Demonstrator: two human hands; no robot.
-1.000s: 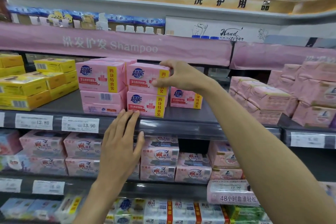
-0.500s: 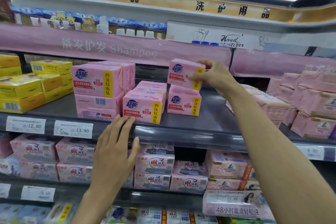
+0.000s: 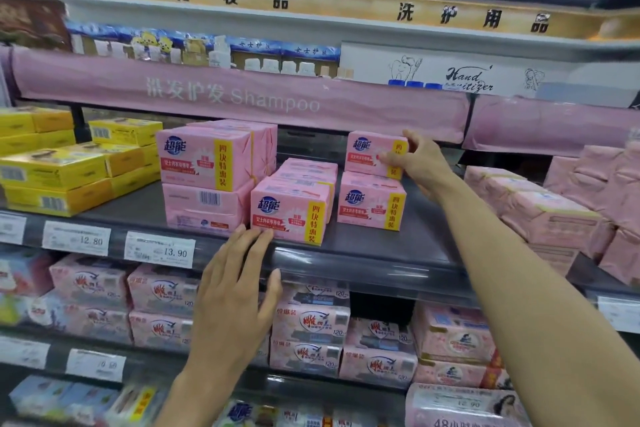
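The tan header board [image 3: 346, 7] reads 化妆品 and 洗护用品. The pink banner [image 3: 104, 87] says 洗发护发 Shampoo, and the white sign [image 3: 374, 62] beside it says Hand Sanitizer. One price tag [image 3: 77, 238] shows 12.80, the next price tag [image 3: 160, 250] 13.90. The front soap pack [image 3: 287, 211] carries 超能 in blue and 四块特惠装 on a yellow strip, as does the upper soap pack [image 3: 370, 152]. A bottom-shelf pack [image 3: 460, 409] reads 48小时.

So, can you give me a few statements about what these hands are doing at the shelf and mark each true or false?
1. The right hand grips a pink box. True.
2. It holds that box above bare shelf. False: a second pink box lies right under it.
3. The left hand holds a box. False: its fingers lie flat at the shelf edge.
4. Yellow boxes stand left of the pink ones. True.
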